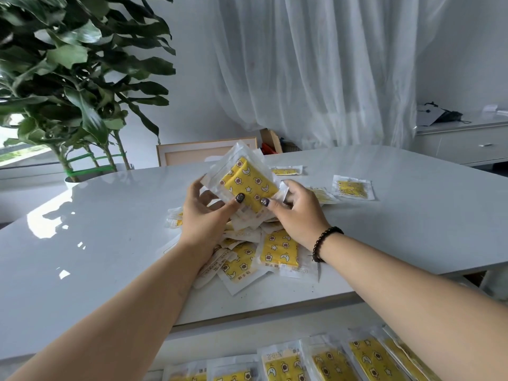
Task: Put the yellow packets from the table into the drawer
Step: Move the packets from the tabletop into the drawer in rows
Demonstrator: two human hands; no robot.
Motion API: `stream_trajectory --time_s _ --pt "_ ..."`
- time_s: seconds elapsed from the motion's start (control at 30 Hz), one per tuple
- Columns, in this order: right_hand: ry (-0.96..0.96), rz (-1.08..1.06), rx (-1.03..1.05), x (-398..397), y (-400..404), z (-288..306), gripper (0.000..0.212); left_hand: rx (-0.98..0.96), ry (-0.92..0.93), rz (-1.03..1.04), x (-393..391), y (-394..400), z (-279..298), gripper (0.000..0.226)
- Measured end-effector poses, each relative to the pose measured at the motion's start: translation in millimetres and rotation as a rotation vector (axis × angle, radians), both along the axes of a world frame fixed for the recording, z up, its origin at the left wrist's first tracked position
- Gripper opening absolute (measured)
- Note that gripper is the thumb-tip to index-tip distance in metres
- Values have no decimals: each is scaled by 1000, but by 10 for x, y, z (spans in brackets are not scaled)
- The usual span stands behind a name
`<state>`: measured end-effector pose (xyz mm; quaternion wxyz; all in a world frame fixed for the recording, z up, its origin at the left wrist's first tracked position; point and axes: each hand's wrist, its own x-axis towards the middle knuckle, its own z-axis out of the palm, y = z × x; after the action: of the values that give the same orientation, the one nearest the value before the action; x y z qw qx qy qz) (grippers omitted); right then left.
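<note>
Both hands hold up a stack of yellow packets [248,182] in clear wrap, printed with stars and moons, above the white table [110,243]. My left hand [204,215] grips the stack's lower left edge, thumb on its front. My right hand [298,213] grips its lower right edge; a dark bead bracelet is on that wrist. Under the hands lies a loose pile of packets [277,250]. A few single packets [353,188] lie further back on the right. At the bottom edge, a row of packets stands in the open drawer [324,361].
A large leafy plant [68,86] stands behind the table's left end. A wooden frame [203,152] leans behind the table. White curtains hang at the back, and a white cabinet [467,144] with dark items on top stands at the right.
</note>
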<state>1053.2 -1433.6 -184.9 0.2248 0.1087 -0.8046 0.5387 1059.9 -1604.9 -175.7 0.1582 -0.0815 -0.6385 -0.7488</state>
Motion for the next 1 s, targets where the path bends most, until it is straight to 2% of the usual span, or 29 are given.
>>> stream_trajectory --time_s 0.13,0.23,0.43,0.5,0.6,0.67,0.77,0.87,1.0 --pt "251 -112 -89 9 30 13 16 -82 63 45 5 13 -11 38" --pt "304 -126 -68 44 34 38 21 -98 58 71 20 25 9 29" --pt "197 -52 -7 112 3 60 27 -330 58 -73 108 76 36 42" --pt "177 -81 -47 104 1 69 31 -262 24 0 99 78 47 43" --pt "71 -155 -24 49 18 66 31 41 -104 190 8 10 39 56" --pt "-19 -163 175 24 21 36 38 272 -172 238 -54 -61 47 62" --pt "-87 -149 559 48 -26 19 64 499 -245 252 -105 -117 77 65" --pt "-149 -188 687 51 -49 29 80 528 -262 244 -111 -120 87 79" --pt "-203 -244 715 50 -32 12 82 396 -231 198 -76 -92 72 96"
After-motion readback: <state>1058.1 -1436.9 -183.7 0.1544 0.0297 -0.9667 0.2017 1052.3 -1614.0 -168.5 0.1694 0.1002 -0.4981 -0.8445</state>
